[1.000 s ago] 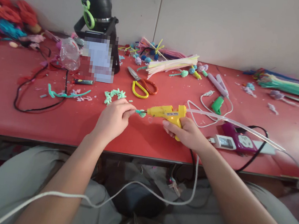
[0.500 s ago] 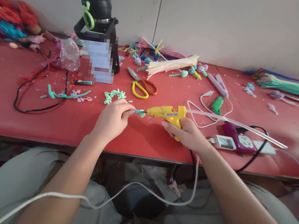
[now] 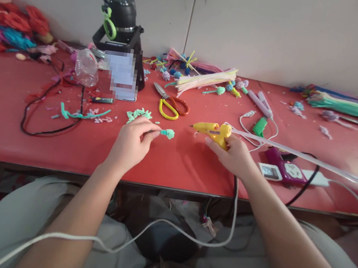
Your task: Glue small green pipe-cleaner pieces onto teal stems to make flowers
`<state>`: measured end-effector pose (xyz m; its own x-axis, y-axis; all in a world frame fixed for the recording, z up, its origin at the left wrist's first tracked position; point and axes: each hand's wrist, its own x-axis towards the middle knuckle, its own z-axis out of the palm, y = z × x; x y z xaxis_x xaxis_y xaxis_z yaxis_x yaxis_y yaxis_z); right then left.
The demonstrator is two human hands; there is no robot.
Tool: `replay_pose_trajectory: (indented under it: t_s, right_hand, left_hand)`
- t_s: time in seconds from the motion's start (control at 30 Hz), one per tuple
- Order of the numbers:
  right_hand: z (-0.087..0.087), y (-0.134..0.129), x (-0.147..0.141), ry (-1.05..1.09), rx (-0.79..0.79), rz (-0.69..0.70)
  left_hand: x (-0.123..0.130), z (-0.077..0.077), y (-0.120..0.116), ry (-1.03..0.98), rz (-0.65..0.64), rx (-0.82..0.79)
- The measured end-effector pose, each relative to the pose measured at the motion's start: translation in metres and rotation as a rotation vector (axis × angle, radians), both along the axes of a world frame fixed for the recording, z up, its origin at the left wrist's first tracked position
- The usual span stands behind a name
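Pinched between the thumb and fingers of my left hand [image 3: 133, 143] is a small mint-green pipe-cleaner piece [image 3: 169, 133], its fuzzy knobbed end pointing right. My right hand [image 3: 234, 154] is closed around the handle of a yellow hot glue gun [image 3: 214, 132]. The gun's nozzle points left and stands apart from the green piece. A long clear glue stick [image 3: 301, 156] runs out of the gun's back to the right. Just behind my left hand lies a pile of short mint-green pieces [image 3: 139, 114].
Yellow-and-red-handled scissors [image 3: 169, 104] lie behind my hands. A phone [image 3: 122, 76] leans on a black bottle [image 3: 118, 16]. Pale pipe cleaners [image 3: 206, 80] lie at the back. To the right are a lilac flat iron [image 3: 260, 103], a green clip [image 3: 259, 127] and a purple power strip [image 3: 288, 168].
My right hand has drawn the glue gun right, away from the green piece, and its nozzle no longer meets it. My left hand still holds the piece in nearly the same spot.
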<state>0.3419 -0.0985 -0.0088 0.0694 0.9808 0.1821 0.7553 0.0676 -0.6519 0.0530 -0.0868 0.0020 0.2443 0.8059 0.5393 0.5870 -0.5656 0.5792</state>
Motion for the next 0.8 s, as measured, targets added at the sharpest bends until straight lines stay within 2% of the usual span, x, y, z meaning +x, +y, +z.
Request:
replay_pose_trajectory:
  t_s: [0.1,0.27,0.6,0.7,0.8]
  right_hand:
    - [-0.003,0.007,0.006,-0.066,0.09,-0.11]
    - [-0.007,0.012,0.01,-0.072,0.023,-0.171]
    - [0.004,-0.014,0.029,-0.111,0.043,-0.333]
    - [0.008,-0.023,0.029,-0.16,0.028,-0.313]
    - [0.009,-0.03,0.01,-0.193,0.036,-0.189]
  left_hand:
    - [0.001,-0.005,-0.002,-0.027,0.026,-0.049]
    - [0.002,-0.016,-0.006,-0.078,0.04,-0.158]
    - [-0.003,-0.028,-0.011,-0.111,0.048,-0.13]
    - [-0.001,-0.028,-0.016,-0.137,0.077,-0.128]
    - [0.002,-0.026,-0.023,-0.167,0.091,-0.127]
